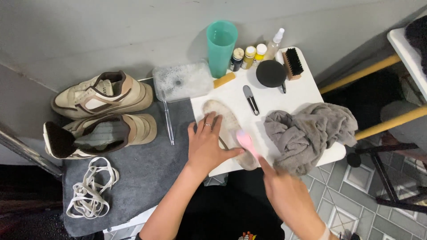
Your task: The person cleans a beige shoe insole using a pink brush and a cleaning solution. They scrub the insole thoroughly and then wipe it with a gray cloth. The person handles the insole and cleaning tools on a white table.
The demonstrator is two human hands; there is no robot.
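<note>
while the left hand [205,144] lies flat with fingers spread, pinning the pale insole [227,129] to the white table [307,91], the right hand [284,189], at its five o'clock, is closed around a pink brush [247,143] touching the insole; a grey cloth [309,133] lies at three o'clock.

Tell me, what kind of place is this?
Probably a small shoe-cleaning station at home or in a workshop: a pair of sneakers, a tub of soapy water and small bottles surround an insole being scrubbed.
</note>
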